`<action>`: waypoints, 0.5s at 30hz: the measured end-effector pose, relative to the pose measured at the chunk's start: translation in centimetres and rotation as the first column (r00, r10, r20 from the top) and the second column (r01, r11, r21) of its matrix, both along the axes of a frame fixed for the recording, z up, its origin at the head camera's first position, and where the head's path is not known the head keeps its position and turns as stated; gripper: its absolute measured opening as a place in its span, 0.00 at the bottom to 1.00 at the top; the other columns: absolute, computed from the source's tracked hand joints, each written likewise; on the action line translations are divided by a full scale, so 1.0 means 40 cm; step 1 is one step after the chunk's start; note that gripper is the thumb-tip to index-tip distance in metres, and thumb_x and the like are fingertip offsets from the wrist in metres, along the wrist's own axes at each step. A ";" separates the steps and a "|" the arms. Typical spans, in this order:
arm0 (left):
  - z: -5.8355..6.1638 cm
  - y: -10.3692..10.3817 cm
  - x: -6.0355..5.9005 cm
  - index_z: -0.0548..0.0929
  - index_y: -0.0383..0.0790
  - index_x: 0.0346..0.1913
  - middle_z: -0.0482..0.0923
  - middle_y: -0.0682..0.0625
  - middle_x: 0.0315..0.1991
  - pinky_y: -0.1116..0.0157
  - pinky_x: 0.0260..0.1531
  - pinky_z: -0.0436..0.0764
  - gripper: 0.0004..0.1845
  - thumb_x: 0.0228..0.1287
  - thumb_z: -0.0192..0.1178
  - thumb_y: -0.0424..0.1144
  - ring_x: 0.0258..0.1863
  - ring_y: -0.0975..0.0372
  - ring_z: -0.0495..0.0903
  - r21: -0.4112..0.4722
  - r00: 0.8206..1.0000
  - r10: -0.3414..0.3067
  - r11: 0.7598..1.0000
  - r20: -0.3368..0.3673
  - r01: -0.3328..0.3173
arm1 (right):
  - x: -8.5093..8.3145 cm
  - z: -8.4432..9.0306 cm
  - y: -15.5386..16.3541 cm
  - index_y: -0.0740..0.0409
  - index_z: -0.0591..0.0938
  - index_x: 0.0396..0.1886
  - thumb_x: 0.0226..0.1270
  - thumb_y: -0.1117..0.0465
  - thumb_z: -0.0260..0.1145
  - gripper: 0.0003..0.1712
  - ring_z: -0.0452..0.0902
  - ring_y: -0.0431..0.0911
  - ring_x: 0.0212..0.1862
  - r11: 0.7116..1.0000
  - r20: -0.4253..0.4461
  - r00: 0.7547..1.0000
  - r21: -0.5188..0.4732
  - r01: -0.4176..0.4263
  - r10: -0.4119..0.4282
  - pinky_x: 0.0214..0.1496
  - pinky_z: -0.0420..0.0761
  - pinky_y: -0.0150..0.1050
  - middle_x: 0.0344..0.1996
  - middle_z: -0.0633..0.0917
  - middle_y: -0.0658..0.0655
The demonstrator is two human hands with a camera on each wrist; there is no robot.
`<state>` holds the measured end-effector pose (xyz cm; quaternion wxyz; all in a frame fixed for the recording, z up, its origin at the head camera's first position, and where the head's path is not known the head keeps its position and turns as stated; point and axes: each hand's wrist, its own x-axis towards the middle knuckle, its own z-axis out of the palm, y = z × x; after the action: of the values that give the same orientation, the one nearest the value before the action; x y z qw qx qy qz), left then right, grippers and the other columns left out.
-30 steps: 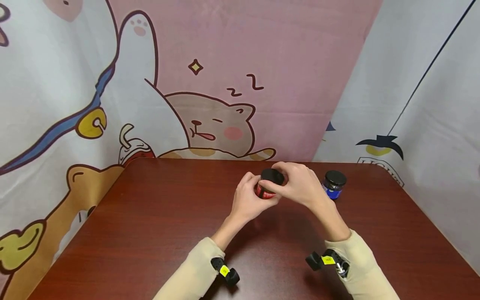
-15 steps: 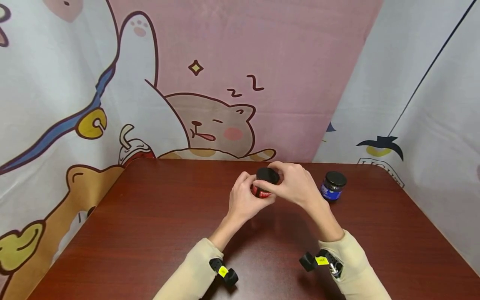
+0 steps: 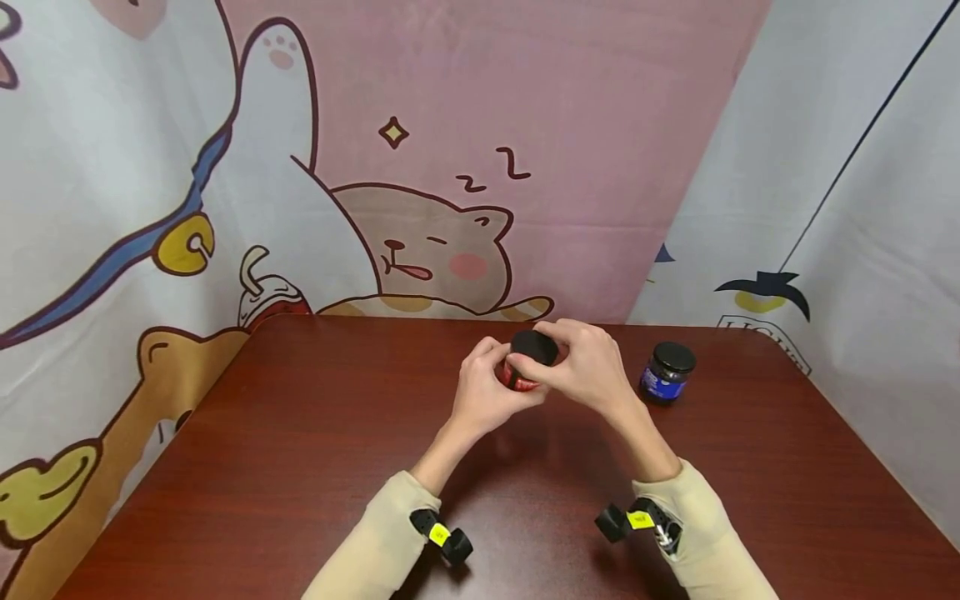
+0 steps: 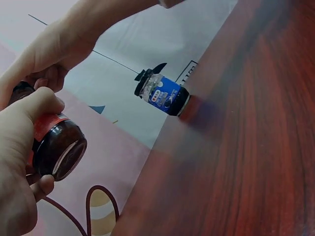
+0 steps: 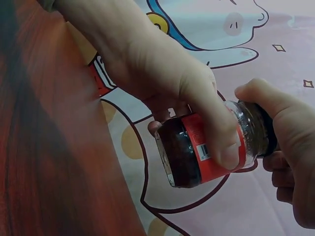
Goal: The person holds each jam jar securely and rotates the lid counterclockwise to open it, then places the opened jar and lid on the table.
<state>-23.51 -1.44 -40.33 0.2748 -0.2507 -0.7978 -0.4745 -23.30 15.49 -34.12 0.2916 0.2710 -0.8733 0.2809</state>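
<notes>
Mid-frame, red-label jar (image 5: pixel 197 147) is held in L grip (image 3: pixel 483 387), blk lid (image 3: pixel 534 346) pinched by R grip (image 3: pixel 588 367), w/ blue-label jar (image 3: pixel 666 373) on desk (image 3: pixel 300 467), rt of frame.

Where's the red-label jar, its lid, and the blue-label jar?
Red-label jar (image 5: pixel 198 137): right wrist view, on its label.
Lid (image 3: pixel 535 345): head view, on its top.
Blue-label jar (image 4: pixel 164 95): left wrist view, on its label.

Two Zs (image 3: pixel 511 163) are printed on the pink backdrop (image 3: pixel 600 125).
</notes>
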 end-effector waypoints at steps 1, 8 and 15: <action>0.001 -0.001 -0.001 0.88 0.40 0.40 0.73 0.54 0.30 0.70 0.27 0.72 0.21 0.40 0.81 0.41 0.28 0.65 0.71 0.005 1.000 -0.006 1.000 0.002 0.006 | -0.001 -0.002 0.000 0.55 0.89 0.36 0.52 0.44 0.77 0.21 0.65 0.40 0.22 1.000 -0.010 1.000 -0.008 -0.004 0.004 0.22 0.66 0.38 0.18 0.74 0.47; 0.008 -0.005 -0.004 0.89 0.40 0.42 0.76 0.54 0.29 0.72 0.25 0.72 0.23 0.40 0.83 0.42 0.26 0.66 0.71 0.026 0.998 -0.057 0.998 0.002 0.057 | -0.008 -0.012 0.004 0.54 0.88 0.33 0.50 0.46 0.77 0.18 0.64 0.38 0.21 0.997 -0.072 0.996 -0.055 -0.056 0.052 0.23 0.64 0.37 0.18 0.73 0.45; 0.020 -0.015 -0.006 0.88 0.39 0.38 0.75 0.55 0.27 0.72 0.24 0.70 0.22 0.38 0.85 0.43 0.25 0.62 0.71 0.047 0.992 -0.108 0.993 0.060 0.106 | -0.014 -0.014 0.002 0.52 0.88 0.34 0.51 0.48 0.78 0.16 0.63 0.38 0.22 0.989 -0.070 0.991 -0.087 -0.118 0.112 0.22 0.63 0.36 0.19 0.74 0.45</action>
<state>-23.74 -2.06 -39.51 0.2293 -0.2721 -0.7808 -0.5135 -23.85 15.59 -34.67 0.3152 0.3162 -0.8326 0.3278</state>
